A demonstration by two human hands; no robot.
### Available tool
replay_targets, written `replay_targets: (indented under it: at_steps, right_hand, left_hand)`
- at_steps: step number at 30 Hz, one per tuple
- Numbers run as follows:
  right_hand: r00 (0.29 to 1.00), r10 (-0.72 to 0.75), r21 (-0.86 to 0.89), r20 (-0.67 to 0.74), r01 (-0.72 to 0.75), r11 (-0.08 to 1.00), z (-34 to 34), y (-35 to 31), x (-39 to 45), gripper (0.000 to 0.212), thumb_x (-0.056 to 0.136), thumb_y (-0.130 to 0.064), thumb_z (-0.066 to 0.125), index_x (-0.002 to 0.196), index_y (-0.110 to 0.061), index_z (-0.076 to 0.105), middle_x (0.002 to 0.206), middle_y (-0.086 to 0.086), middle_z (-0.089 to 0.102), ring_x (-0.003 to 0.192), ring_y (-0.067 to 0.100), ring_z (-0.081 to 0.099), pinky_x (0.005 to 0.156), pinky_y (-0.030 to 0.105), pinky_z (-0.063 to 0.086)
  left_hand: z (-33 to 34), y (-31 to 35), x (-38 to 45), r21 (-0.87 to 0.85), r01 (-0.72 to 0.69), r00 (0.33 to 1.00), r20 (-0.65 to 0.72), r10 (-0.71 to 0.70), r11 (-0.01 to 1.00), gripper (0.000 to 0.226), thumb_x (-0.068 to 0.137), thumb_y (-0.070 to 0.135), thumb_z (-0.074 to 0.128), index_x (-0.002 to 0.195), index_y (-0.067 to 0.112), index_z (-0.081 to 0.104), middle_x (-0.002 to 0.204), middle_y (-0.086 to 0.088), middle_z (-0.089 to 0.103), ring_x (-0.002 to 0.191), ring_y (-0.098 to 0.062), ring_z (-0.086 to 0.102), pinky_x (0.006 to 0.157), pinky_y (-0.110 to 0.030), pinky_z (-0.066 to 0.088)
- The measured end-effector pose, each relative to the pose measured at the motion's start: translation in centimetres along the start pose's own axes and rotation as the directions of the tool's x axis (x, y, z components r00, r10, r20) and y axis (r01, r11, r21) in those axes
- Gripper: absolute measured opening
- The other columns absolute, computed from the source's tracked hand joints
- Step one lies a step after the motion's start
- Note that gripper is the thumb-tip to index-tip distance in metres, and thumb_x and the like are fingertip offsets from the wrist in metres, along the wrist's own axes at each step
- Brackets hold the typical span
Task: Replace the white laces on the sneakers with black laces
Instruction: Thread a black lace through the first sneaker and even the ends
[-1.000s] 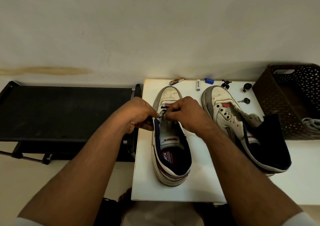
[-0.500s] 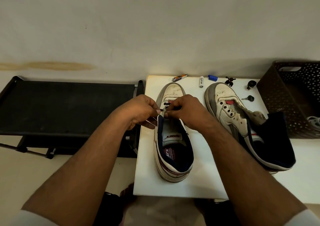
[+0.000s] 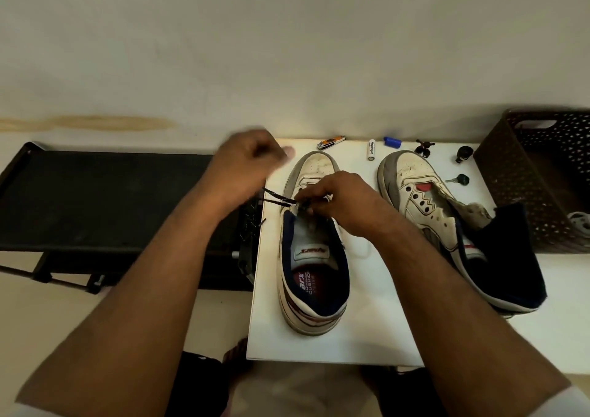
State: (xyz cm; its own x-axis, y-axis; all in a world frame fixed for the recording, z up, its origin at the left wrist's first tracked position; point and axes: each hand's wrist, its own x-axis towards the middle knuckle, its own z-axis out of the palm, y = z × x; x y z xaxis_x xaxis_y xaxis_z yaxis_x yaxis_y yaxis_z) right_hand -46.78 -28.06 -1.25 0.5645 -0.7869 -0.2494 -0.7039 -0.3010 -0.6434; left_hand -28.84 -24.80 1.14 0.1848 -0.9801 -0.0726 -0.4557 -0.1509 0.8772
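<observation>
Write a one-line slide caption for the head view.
Left hand pulls a black lace sideways from the near sneaker while the right hand pinches at its eyelets; the second sneaker lies unlaced.

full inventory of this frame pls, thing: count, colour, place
sneakers: 2, white and grey; one mid table, one to its right, unlaced
black lace: 1, runs from the mid sneaker's eyelets toward the left hand
table: 1, white
basket: 1, dark brown, right edge
battery: 1, white, far table edge
blue cap: 1, beside battery
nail clipper: 1, silver and orange, far edge
black rack: 1, left of table
left hand: raised, blurred, pulling lace
right hand: fingers pinch lace at eyelets
</observation>
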Motion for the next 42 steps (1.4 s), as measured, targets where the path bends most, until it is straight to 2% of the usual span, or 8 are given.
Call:
replay_targets:
  at_steps: [6, 11, 18, 24, 30, 34, 39, 42]
  right_hand:
    - [0.999, 0.021, -0.039, 0.034, -0.019, 0.999, -0.2, -0.3, -0.1, 0.035, 0.094, -0.008, 0.055, 0.119, -0.027, 0.067, 0.119, 0.001, 0.067, 0.108, 0.017, 0.057, 0.084, 0.022, 0.040]
    - [0.997, 0.056, -0.051, 0.058, -0.053, 0.997, -0.6, -0.2, -0.2, 0.039, 0.092, -0.003, 0.056, 0.122, -0.027, 0.066, 0.127, 0.000, 0.062, 0.119, 0.019, 0.052, 0.092, 0.024, 0.039]
    - [0.997, 0.075, -0.034, 0.029, -0.074, 0.997, -0.4, -0.2, 0.0, 0.034, 0.089, -0.007, 0.061, 0.115, -0.026, 0.070, 0.119, -0.001, 0.067, 0.111, 0.019, 0.057, 0.096, 0.040, 0.048]
    - [0.998, 0.066, -0.047, 0.019, -0.065, 0.997, -0.4, -0.1, -0.3, 0.031, 0.088, -0.010, 0.064, 0.114, -0.026, 0.070, 0.115, -0.001, 0.067, 0.104, 0.016, 0.058, 0.089, 0.032, 0.049]
    - [0.997, 0.073, -0.080, 0.010, -0.072, 0.994, 0.1, -0.3, 0.1, 0.032, 0.089, -0.013, 0.063, 0.117, -0.028, 0.068, 0.120, -0.002, 0.066, 0.109, 0.017, 0.057, 0.091, 0.032, 0.047]
    - [0.994, 0.105, -0.108, -0.036, -0.109, 0.988, 0.3, 0.5, 0.5, 0.029, 0.086, -0.024, 0.067, 0.110, -0.040, 0.069, 0.114, -0.006, 0.067, 0.110, 0.021, 0.056, 0.096, 0.049, 0.044]
    - [0.995, 0.084, -0.129, -0.057, -0.091, 0.987, 0.5, 0.6, 0.6, 0.028, 0.085, -0.029, 0.067, 0.110, -0.043, 0.068, 0.116, -0.009, 0.066, 0.112, 0.021, 0.054, 0.096, 0.050, 0.044]
    - [0.998, 0.020, -0.171, -0.063, -0.031, 0.985, 0.3, 0.4, 0.5, 0.029, 0.087, -0.027, 0.067, 0.112, -0.041, 0.068, 0.115, -0.005, 0.060, 0.110, 0.022, 0.052, 0.095, 0.046, 0.044]
  left_hand:
    - [0.9, 0.0, -0.6, 0.533, -0.077, 0.925, 0.354, -0.140, 0.843, 0.027, 0.092, 0.039, 0.060, 0.089, 0.016, 0.074, 0.077, 0.003, 0.068, 0.073, -0.011, 0.064, 0.063, -0.025, 0.045]
    - [-0.2, 0.4, -0.5, -0.134, 0.058, 0.992, 0.115, -0.043, 0.989, 0.016, 0.091, 0.021, 0.064, 0.079, 0.014, 0.072, 0.074, 0.005, 0.068, 0.061, -0.001, 0.058, 0.065, -0.022, 0.044]
    - [-1.4, 0.2, -0.1, -0.999, 0.006, 0.944, 0.019, -0.330, -0.039, 0.037, 0.093, 0.035, 0.050, 0.061, 0.018, 0.045, 0.067, -0.001, 0.056, 0.059, -0.014, 0.053, 0.062, -0.024, 0.043]
    - [1.3, 0.3, -0.7, 0.007, 0.215, 0.967, 0.135, -0.214, 0.977, 0.022, 0.083, 0.035, 0.072, 0.074, 0.019, 0.061, 0.066, 0.004, 0.053, 0.050, -0.007, 0.042, 0.046, -0.020, 0.032]
    - [2.4, -0.4, -1.2, 0.518, 0.078, 0.935, 0.260, -0.244, 0.852, 0.014, 0.093, 0.020, 0.062, 0.089, 0.013, 0.073, 0.082, 0.000, 0.067, 0.069, -0.005, 0.057, 0.062, -0.021, 0.040]
    - [1.3, 0.5, -0.7, -0.138, 0.205, 0.967, 0.182, -0.179, 0.969, 0.022, 0.097, 0.025, 0.054, 0.087, 0.011, 0.069, 0.079, 0.012, 0.065, 0.086, -0.003, 0.055, 0.077, -0.024, 0.038]
    - [1.3, 0.2, -0.2, -0.918, 0.272, 0.900, 0.136, -0.414, 0.289, 0.038, 0.095, 0.026, 0.051, 0.057, 0.021, 0.043, 0.051, 0.003, 0.043, 0.052, -0.013, 0.047, 0.075, -0.035, 0.046]
    - [2.1, 0.0, -0.1, -0.640, 0.350, 0.896, 0.016, -0.443, 0.684, 0.026, 0.092, 0.033, 0.062, 0.076, 0.018, 0.048, 0.058, 0.002, 0.036, 0.043, -0.010, 0.033, 0.048, -0.025, 0.044]
